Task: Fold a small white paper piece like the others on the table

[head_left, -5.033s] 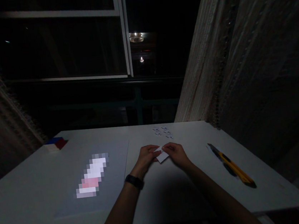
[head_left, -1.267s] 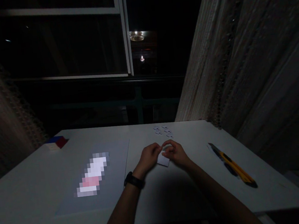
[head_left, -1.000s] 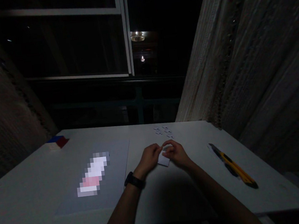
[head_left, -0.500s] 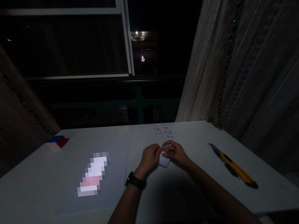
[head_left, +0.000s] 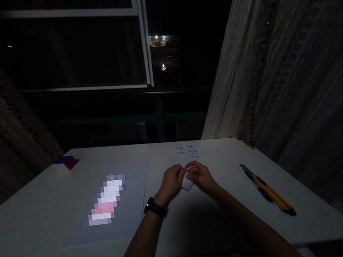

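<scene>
Between my two hands is a small piece of white paper (head_left: 187, 183), its lower corner pointing toward me. My left hand (head_left: 174, 179), below which a dark watch (head_left: 154, 207) circles the wrist, has its fingers closed at the paper's left side. My right hand (head_left: 201, 175) bends over the right side, thumb and fingers curled in a pinch. The fingertips of both hands meet at the paper's far end, and they hide that part of it. Just beyond the hands lie several small folded paper pieces (head_left: 187, 151) on the white table (head_left: 226, 225).
At right lies a yellow utility knife (head_left: 270, 193) with a smaller dark-handled blade tool (head_left: 265, 195) alongside. On the left is a large white sheet (head_left: 134, 207) bearing a blurred bright rectangle (head_left: 107, 202). A blue, red and white cube (head_left: 65, 163) stands at the far left corner. Curtains (head_left: 230, 76) frame the window.
The paper between my hands has shifted very slightly up and left, with its lower edge looking a little different. Both hands stay almost in place.
</scene>
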Available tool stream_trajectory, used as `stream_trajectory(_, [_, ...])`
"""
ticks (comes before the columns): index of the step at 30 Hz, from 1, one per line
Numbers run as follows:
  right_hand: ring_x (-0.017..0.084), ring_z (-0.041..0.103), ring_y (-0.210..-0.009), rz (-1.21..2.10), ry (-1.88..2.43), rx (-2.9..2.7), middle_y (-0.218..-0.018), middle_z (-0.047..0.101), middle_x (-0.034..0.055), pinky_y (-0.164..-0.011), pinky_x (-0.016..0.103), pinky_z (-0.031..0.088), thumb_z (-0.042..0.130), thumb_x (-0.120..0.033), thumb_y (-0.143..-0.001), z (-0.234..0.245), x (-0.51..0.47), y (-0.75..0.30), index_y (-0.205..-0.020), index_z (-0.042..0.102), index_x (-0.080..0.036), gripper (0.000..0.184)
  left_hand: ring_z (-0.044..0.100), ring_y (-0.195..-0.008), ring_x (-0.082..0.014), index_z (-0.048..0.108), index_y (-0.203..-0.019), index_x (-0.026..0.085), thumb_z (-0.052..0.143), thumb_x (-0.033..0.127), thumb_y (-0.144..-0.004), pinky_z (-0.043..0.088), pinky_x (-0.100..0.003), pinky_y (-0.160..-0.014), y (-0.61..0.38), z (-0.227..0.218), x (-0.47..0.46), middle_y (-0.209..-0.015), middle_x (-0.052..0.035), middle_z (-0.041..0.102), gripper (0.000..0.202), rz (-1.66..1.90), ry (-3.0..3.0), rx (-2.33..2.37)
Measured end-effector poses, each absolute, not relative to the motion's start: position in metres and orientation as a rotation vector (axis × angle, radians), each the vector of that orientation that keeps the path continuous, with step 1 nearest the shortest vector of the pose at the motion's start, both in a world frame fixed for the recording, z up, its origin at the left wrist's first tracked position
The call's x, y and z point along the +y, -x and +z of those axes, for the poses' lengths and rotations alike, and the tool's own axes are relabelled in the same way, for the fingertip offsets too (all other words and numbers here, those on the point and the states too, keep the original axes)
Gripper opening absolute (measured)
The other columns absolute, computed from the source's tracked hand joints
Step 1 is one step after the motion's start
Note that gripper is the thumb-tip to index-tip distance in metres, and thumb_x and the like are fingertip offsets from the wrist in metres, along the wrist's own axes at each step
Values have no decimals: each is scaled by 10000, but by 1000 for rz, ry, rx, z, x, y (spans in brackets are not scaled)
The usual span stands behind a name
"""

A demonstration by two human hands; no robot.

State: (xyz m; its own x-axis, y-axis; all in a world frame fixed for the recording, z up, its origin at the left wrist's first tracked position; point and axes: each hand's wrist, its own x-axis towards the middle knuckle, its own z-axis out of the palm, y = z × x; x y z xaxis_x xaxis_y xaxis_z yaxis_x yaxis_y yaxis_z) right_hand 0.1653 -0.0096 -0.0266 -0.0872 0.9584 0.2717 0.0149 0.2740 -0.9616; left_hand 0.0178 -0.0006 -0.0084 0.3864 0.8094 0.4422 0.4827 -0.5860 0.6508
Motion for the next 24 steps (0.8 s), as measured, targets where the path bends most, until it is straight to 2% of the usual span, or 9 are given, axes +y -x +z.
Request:
stream_trajectory(15, [80,441,-451,1034,992,-1417,-519,510,-72,-454,205,326,699,-256,-538,-27,-10,-166,-805,520,-192,328,460,-578,-100,570,-659,142,474,352,-771,328,-203,-538,-18,-17,5,-597,12,529,256,1157,-2032,1005])
stream_trajectory(24, [78,439,-426,1055,1004,-1350,-478,499,-85,-444,200,339,717,-256,-506,-31,-7,-166,-792,527,-189,349,470,-559,-100,589,-653,137,497,370,-752,335,-204,-521,-22,-20,5,-578,12,538,270,1170,-1979,1030])
